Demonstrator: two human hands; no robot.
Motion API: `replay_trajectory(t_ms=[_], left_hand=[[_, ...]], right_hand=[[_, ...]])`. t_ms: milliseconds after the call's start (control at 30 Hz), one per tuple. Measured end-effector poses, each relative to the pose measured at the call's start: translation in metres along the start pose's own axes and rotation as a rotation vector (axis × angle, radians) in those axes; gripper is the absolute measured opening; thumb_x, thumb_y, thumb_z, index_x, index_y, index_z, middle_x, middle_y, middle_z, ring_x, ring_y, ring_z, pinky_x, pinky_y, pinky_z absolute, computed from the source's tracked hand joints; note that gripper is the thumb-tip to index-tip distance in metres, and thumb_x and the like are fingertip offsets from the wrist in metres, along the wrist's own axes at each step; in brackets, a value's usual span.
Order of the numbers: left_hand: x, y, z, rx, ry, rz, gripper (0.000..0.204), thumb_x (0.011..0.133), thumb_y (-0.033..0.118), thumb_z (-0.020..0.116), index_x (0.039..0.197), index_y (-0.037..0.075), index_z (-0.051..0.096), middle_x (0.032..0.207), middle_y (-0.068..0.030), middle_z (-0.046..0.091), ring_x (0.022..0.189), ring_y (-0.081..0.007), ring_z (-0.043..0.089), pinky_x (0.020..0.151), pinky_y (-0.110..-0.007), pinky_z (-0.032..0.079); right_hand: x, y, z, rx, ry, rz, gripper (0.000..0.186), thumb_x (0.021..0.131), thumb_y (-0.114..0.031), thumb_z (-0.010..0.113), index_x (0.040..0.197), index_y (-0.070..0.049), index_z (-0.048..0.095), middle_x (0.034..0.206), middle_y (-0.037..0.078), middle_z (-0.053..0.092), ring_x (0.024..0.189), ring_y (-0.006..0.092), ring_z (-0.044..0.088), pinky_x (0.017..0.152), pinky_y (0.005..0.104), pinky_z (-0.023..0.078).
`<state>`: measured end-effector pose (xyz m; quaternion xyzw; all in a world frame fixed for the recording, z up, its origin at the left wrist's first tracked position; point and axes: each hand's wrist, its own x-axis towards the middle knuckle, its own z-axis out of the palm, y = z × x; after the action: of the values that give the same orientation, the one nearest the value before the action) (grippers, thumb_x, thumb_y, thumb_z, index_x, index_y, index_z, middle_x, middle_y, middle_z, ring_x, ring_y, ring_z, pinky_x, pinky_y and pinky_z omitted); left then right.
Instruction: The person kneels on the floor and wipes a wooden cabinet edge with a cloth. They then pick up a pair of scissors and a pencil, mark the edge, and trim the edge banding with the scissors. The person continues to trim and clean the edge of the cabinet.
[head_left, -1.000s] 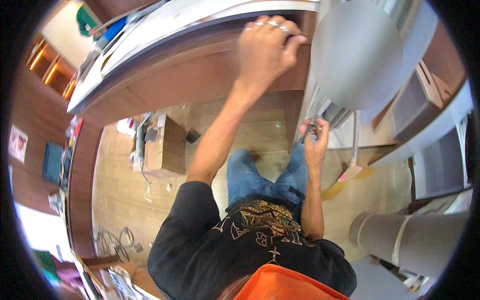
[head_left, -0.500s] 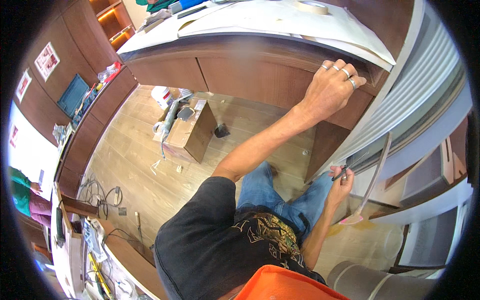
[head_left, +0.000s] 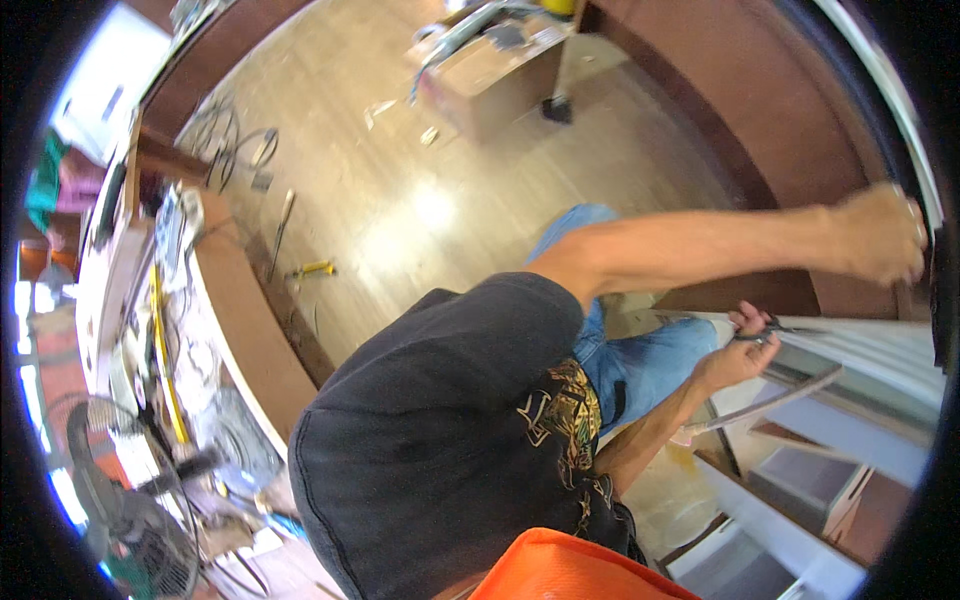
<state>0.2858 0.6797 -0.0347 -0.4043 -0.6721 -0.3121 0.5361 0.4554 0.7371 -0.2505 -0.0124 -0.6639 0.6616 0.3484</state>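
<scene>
My left arm reaches across to the far right. My left hand [head_left: 872,235] is curled, slightly smeared by motion, beside the brown wooden cabinet front [head_left: 800,130]; what its fingers press on is hidden. Lower down, close to my knee, my right hand [head_left: 740,352] is closed around a pair of dark-handled scissors [head_left: 772,326]. Their thin blades point right, toward a pale ribbed panel [head_left: 880,355]. A flexible grey hose or strip [head_left: 775,400] curves just below that hand.
A cardboard box [head_left: 500,85] with a caulking gun [head_left: 465,35] on top stands on the wood floor. Cables [head_left: 228,145] and a yellow-handled tool [head_left: 316,269] lie left. A cluttered bench with a fan [head_left: 130,530] is lower left. Another person [head_left: 60,180] is at far left.
The view has swung right and down, so the worktop has left the picture and the bench with the fan has come in. My right hand still holds the scissors; my left hand stays curled.
</scene>
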Motion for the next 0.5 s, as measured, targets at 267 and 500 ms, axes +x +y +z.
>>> replay_trajectory(t_ms=[267, 500], left_hand=[[-0.139, 0.07, -0.114, -0.312, 0.253, -0.52, 0.025, 0.079, 0.037, 0.068, 0.085, 0.012, 0.069, 0.08, -0.0069, 0.062, 0.078, -0.0278, 0.059, 0.068, -0.046, 0.047], [-0.279, 0.028, -0.167, -0.175, -0.054, -0.848, 0.023, 0.094, 0.022, 0.055, 0.101, 0.003, 0.066, 0.102, -0.0167, 0.067, 0.098, -0.0358, 0.065, 0.086, -0.044, 0.053]], right_hand=[[0.015, -0.005, 0.043, -0.242, 0.063, -0.199, 0.024, 0.1, -0.016, 0.06, 0.117, 0.002, 0.057, 0.105, 0.015, 0.067, 0.092, 0.0216, 0.063, 0.085, 0.0332, 0.052], [-0.044, -0.001, 0.116, -0.393, -0.782, 0.008, 0.033, 0.1, -0.016, 0.057, 0.127, 0.002, 0.059, 0.118, 0.012, 0.067, 0.111, 0.0209, 0.062, 0.095, 0.0313, 0.048]])
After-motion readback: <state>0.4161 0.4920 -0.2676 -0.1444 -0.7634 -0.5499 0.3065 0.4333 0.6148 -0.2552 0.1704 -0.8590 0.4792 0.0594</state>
